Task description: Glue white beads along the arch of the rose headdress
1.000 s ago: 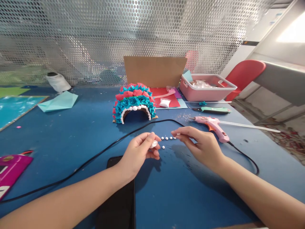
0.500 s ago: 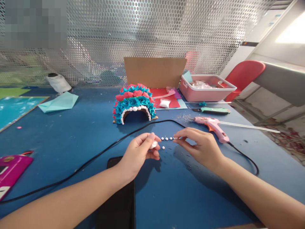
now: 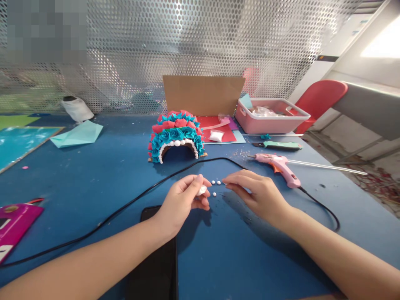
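Note:
Between the thumb and fingers of my left hand [image 3: 184, 200] is a lump of white modelling clay [image 3: 202, 190]. My right hand [image 3: 259, 193] is closed in a pinch at the right end of a short row of small white balls [image 3: 218, 182]; its fingertips hide whatever is in them. Nearer to me, one more white ball [image 3: 214, 194] lies by the left fingertips. Beyond the hands stands an arch [image 3: 177, 133] covered in red and teal paper flowers, with a row of white balls [image 3: 177, 143] along its front edge.
A pink glue gun [image 3: 279, 162] lies right of my right hand, its black cord [image 3: 150, 189] crossing the blue table. Behind it are a green utility knife [image 3: 283, 145] and a pink basket [image 3: 271, 125]. A black phone [image 3: 153, 266] lies under my left forearm. Cardboard [image 3: 203, 93] stands at the back.
My right hand has shifted slightly left along the row of white balls and now covers one that showed before. My left hand stays in place with the clay.

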{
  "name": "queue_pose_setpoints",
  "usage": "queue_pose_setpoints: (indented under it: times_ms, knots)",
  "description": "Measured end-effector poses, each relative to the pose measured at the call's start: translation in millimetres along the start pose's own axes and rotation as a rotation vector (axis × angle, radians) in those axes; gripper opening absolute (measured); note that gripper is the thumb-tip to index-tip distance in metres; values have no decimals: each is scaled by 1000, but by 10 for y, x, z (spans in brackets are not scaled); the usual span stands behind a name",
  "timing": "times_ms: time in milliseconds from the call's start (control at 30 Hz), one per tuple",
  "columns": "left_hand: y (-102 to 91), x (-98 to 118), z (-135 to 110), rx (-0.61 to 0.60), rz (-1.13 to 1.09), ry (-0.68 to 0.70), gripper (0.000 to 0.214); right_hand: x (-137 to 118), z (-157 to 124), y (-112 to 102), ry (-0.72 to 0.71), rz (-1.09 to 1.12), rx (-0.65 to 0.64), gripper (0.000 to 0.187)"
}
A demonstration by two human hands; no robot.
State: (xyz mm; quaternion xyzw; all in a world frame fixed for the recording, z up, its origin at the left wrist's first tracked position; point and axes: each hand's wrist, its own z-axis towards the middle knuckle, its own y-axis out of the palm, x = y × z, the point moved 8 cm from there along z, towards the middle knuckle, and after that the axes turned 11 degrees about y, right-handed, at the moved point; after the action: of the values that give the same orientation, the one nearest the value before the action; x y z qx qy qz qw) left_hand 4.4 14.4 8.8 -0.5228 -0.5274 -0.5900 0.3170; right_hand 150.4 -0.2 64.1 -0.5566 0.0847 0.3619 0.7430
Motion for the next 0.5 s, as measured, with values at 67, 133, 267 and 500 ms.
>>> queue_pose_setpoints:
  times_ms: [67, 133, 267, 500]
  knots:
    - [-2, -2, 5, 0, 4, 3, 31, 5, -6, 26, 17, -3, -19, 14]
    - [-2, -7, 3, -5, 7, 4, 31, 32, -11, 50, 53, -14, -35, 10]
    - [-7, -15, -11, -3, 3, 2, 31, 47, -20, 71, 46, -8, -45, 10]
    - [-2, -5, -7, 2, -3, 0, 31, 44, -24, 92, 44, 0, -70, 11]
